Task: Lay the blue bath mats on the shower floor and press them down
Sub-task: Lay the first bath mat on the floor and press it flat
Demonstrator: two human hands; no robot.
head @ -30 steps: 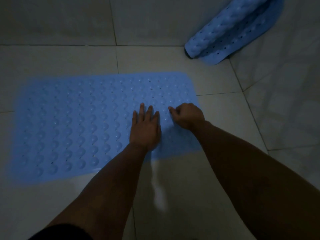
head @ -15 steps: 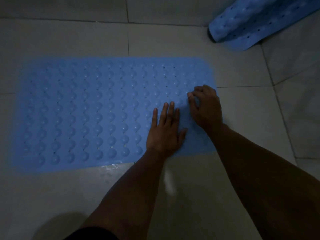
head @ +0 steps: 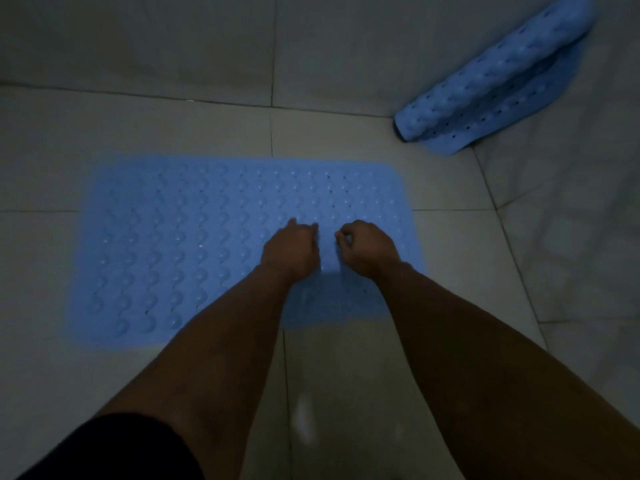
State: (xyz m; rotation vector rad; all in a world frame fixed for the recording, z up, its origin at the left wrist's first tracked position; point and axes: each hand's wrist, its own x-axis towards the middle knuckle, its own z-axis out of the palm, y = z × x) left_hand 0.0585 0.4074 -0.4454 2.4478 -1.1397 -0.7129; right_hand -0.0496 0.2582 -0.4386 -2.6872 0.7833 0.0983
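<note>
A blue bath mat (head: 180,244) with rows of bumps and small holes lies flat on the tiled shower floor (head: 346,140). Both my hands rest on its right half, side by side and a little apart. My left hand (head: 291,249) bears on the mat with its fingers bent under and holds nothing. My right hand (head: 367,247) sits on the mat with its fingers curled in, knuckles up, also holding nothing. A second blue mat (head: 491,91), loosely rolled, leans in the far right corner.
Grey tiled walls (head: 156,39) close the space at the back and on the right. Bare wet tile with a pale glare streak (head: 304,420) lies between me and the mat. A dark sleeve or garment edge (head: 114,452) shows at bottom left.
My left hand went from flat with straight fingers to bent fingers. Both hands shifted slightly toward the mat's middle, and the view pulled back and up.
</note>
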